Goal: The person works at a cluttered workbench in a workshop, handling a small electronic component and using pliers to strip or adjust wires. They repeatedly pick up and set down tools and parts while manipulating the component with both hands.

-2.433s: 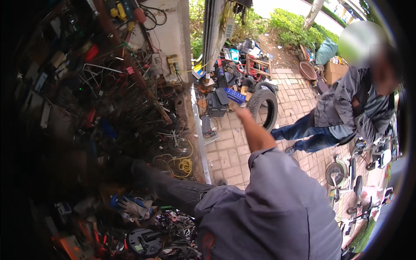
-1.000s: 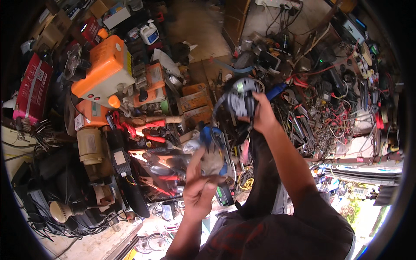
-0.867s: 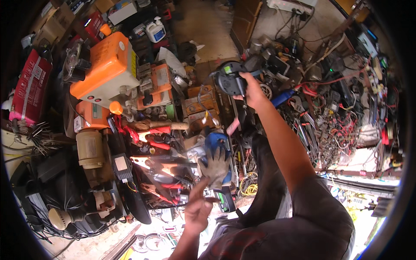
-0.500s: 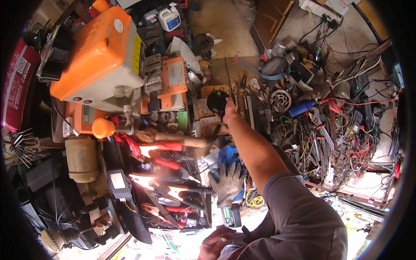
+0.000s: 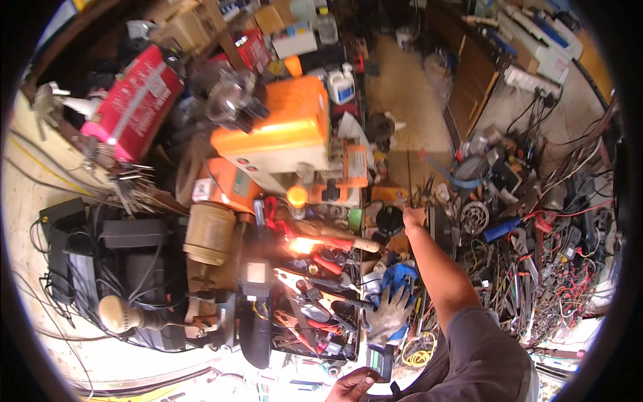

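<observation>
My right arm reaches away from me, its grey sleeve at the lower right. At its end my right hand (image 5: 414, 218) is closed at the edge of a black round object (image 5: 390, 219), whose exact kind does not show. Close to my body at the bottom is my left hand (image 5: 351, 386), fingers curled and thumb bent over; whatever it may hold is hidden. A grey work glove (image 5: 388, 315) lies over blue cloth (image 5: 402, 276) between the two hands. Just above my left hand is a small dark box with a green panel (image 5: 380, 362).
To the left stand an orange-and-cream machine (image 5: 281, 120) and a tray of red-handled tools (image 5: 315, 295). A wooden handle (image 5: 365, 245) juts toward my right arm. Tangled wires and metal scraps (image 5: 536, 281) pile up on the right. A coil of yellow cable (image 5: 419, 350) lies below the glove.
The view has swung left and up, so the scene sits further right and lower. My right hand stays at the black round object, which looks smaller. My left hand remains curled near my body.
</observation>
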`<state>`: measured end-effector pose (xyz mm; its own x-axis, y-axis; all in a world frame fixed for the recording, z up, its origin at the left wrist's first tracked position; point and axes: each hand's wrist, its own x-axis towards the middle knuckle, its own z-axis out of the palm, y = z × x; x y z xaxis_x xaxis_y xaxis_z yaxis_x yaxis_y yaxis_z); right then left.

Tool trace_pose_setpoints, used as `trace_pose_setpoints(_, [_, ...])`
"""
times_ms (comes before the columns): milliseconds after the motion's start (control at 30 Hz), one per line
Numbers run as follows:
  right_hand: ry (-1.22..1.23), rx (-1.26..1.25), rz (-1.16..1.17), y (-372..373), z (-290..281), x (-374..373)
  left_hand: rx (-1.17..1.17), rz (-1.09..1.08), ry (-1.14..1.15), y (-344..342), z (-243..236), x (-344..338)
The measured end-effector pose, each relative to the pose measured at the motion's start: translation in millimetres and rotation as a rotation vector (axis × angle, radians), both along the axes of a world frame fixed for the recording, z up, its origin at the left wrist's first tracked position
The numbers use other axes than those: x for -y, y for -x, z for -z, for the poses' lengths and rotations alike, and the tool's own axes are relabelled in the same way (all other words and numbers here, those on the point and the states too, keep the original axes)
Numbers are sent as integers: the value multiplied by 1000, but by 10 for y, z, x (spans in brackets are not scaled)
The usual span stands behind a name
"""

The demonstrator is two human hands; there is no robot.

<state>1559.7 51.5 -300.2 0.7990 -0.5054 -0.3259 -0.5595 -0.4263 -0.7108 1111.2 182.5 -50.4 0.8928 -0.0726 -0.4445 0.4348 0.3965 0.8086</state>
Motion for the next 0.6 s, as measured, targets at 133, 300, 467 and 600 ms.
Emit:
trace_pose_setpoints(133, [-671, 873, -366, 177, -2190, -383, -92, -137, -91, 241, -278, -10])
trace_pose_setpoints(300, [176, 1395, -935, 552, -4439, -1406, 5, -128, -309, 598, -401, -188])
trace_pose_setpoints(467, [597, 641, -1151, 479, -5000, -2146, -13, -224, -331, 1026, -351, -394])
trace_pose_setpoints(600, [553, 516, -1187, 317, -4979, -2154, -16, -264, -354, 1200, -337, -517])
